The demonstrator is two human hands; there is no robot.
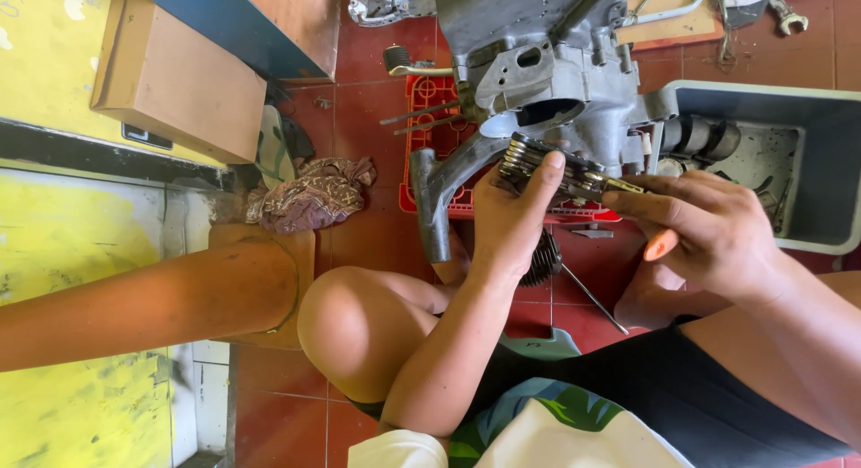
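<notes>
Left hand [513, 219] and right hand [708, 230]: both clamped on folding key set [552, 168] before engine casing [547, 73]. Step: selecting a blade. Next calls for pinching one clear.

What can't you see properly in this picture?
Head view only:
- Folding tool set: its near end is hidden under the left hand and right hand.
- Orange thing: mostly behind the right hand.
- Engine casing: cut off by the top edge.
- Grey tub: small parts inside too dim and tiny to tell.
</notes>
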